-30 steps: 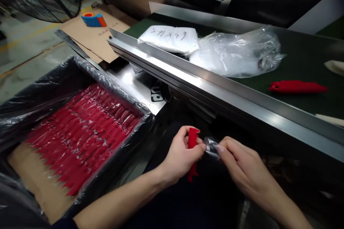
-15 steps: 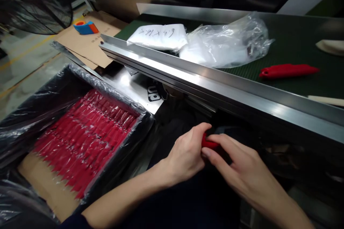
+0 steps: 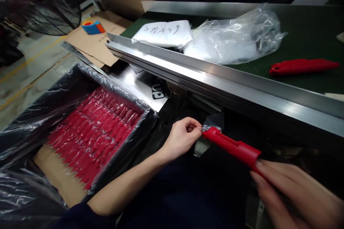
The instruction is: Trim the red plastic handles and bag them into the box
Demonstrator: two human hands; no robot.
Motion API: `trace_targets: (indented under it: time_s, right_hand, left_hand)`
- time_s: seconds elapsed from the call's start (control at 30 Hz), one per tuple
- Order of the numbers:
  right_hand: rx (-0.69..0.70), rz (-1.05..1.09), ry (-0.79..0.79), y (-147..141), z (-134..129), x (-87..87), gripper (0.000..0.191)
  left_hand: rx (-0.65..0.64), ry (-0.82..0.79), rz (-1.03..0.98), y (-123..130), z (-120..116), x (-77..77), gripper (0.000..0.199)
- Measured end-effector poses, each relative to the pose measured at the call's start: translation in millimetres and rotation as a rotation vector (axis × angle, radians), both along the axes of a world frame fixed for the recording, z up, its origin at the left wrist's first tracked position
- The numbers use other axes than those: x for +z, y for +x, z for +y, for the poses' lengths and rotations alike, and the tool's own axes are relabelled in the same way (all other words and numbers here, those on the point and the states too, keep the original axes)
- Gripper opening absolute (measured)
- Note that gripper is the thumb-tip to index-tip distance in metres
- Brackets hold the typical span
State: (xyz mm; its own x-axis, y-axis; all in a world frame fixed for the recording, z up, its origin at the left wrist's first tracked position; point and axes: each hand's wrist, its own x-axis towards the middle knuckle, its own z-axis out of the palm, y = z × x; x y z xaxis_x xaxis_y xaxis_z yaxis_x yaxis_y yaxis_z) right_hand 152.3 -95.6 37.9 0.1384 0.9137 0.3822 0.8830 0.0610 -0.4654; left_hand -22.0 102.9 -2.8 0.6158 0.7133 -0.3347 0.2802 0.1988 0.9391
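In front of my body, my right hand grips the right end of a long red plastic handle, which has a cut-out along its top. The handle slants down to the right. At its far left tip, my left hand is closed in a pinch on a small clear plastic bag. The bag's film bunches by the fingertips and spreads behind the tip. Whether the tip sits inside the bag or just beside it, I cannot tell.
A box lined with dark plastic holds rows of bagged red handles. On the green conveyor belt lie another red handle, a marked white packet and clear bags. A metal rail edges the belt. A tape roll rests on cardboard.
My hands, close together around a mostly hidden red piece before, have moved apart. My right hand has shifted right with the red handle, now plainly visible. Clear film now shows by my left fingers.
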Motion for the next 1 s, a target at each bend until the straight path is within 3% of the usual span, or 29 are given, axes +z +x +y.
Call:
trace_targets:
  time_s: [0.13, 0.23, 0.33, 0.43, 0.6, 0.73, 0.93, 1.0]
  right_hand:
    - [0.024, -0.138, 0.028, -25, 15, 15.8, 0.02]
    - [0.053, -0.17, 0.042, -32, 22, 18.6, 0.022]
    - [0.07, -0.143, 0.035, -35, 26, 10.3, 0.019]
    - [0.146, -0.121, 0.08, -38, 29, -3.9, 0.033]
    - [0.314, -0.194, -0.019, -43, 36, -29.0, 0.038]
    - [0.16, -0.18, 0.032, -50, 41, -39.6, 0.031]
    - [-0.248, 0.035, 0.207, -71, 43, -44.4, 0.031]
    - [-0.277, 0.141, 0.183, -72, 42, -46.8, 0.031]
  left_hand:
    - [-0.008, -0.098, -0.019, -1, -2, 2.1, 0.01]
    - [0.0, -0.184, -0.04, -3, -3, 2.2, 0.011]
    - [0.016, -0.264, -0.064, -6, -3, 0.5, 0.016]
    - [0.008, -0.291, -0.077, -12, 1, -8.0, 0.021]
    - [-0.08, -0.185, -0.044, -23, 5, -31.2, 0.022]
    - [-0.123, -0.028, -0.014, -28, -1, -36.3, 0.019]
    - [-0.074, 0.178, -0.002, -25, -19, -22.7, 0.015]
    - [-0.089, 0.198, -0.014, -25, -23, -18.6, 0.014]
